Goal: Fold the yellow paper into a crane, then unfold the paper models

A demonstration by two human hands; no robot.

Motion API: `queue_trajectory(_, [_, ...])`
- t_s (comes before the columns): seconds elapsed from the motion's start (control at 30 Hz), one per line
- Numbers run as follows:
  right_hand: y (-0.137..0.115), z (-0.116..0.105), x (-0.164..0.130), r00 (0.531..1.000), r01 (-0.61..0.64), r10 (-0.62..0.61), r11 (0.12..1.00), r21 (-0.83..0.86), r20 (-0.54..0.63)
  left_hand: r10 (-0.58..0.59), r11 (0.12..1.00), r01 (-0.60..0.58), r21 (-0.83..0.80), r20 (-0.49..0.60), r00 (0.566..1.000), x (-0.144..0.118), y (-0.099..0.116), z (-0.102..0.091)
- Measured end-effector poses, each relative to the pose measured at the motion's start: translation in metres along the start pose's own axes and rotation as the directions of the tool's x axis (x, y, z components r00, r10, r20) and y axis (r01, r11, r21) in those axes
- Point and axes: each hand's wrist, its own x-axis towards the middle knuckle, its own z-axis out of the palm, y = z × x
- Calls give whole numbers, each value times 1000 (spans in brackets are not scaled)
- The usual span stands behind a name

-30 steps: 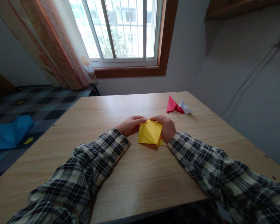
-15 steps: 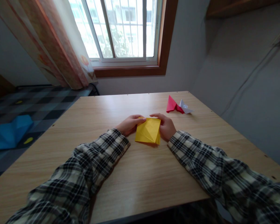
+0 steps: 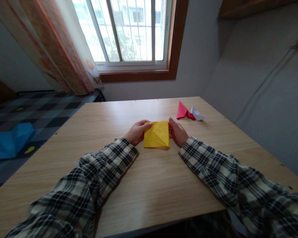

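A folded yellow paper square [image 3: 156, 134] lies on the wooden table [image 3: 139, 185] between both my hands. My left hand [image 3: 137, 131] pinches its upper left corner with thumb and fingers. At its right edge my right hand [image 3: 177, 131] touches the paper with the fingertips and curled fingers. Both arms wear plaid sleeves. The paper shows diagonal creases and lies nearly flat.
A red folded paper figure [image 3: 183, 111] and a white one [image 3: 196, 114] lie on the table's far right. A wall runs along the right side, a window with a curtain [image 3: 64, 49] is behind. A blue cloth [image 3: 11, 138] lies on the checked bed at left.
The yellow paper has turned from a tilted diamond to a straight square and settled flatter. My right hand slid from on top of it to its right edge.
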Motion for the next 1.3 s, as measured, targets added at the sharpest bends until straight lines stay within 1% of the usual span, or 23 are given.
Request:
queue_trajectory(0.1, [0,-1,1,997,25,-24,999,-19,68,11,1000,-11,6,-8,1000,-1,0,1])
queue_trajectory(0.17, [2,-2,1,991,48,-48,999,-1,122,19,1000,-18,16,-19,1000,-1,-1,1])
queue_trajectory(0.23, [3,-2,2,988,63,-65,998,20,141,33,999,-32,18,-35,999,-1,-1,0])
queue_trajectory(0.3, [5,-2,2,989,68,-71,997,24,127,45,999,-44,11,-41,998,0,0,-1])
queue_trajectory(0.37, [7,-2,3,991,74,-78,996,38,106,49,999,-49,0,-21,999,0,0,-1])
queue_trajectory(0.53, [8,-3,5,996,84,-87,992,91,29,25,1000,-24,-11,98,995,1,-1,-2])
queue_trajectory(0.6, [8,-3,6,997,79,-81,991,111,6,16,1000,-16,3,123,992,1,-3,-3])
queue_trajectory(0.67, [7,-3,6,997,72,-73,990,122,-4,20,1000,-22,20,105,994,2,-4,-3])
queue_trajectory(0.8, [4,-1,4,999,50,-50,992,119,0,61,997,-63,39,36,997,1,-6,-1])
queue_trajectory(0.97, [2,1,1,996,16,-24,996,82,86,137,987,-130,99,-64,989,-2,-4,2])
queue_trajectory(1.03, [2,1,0,992,13,-18,999,40,127,169,980,-159,117,-88,982,-2,-3,3])
queue_trajectory(1.1, [3,2,0,989,20,-21,1000,3,143,187,977,-175,125,-98,977,-2,-2,2])
queue_trajectory(1.17, [4,2,1,991,35,-34,999,-8,131,184,977,-171,127,-101,978,-2,-3,1])
queue_trajectory(1.3, [6,0,2,996,57,-59,998,22,72,188,979,-178,98,-99,977,0,-5,-1])
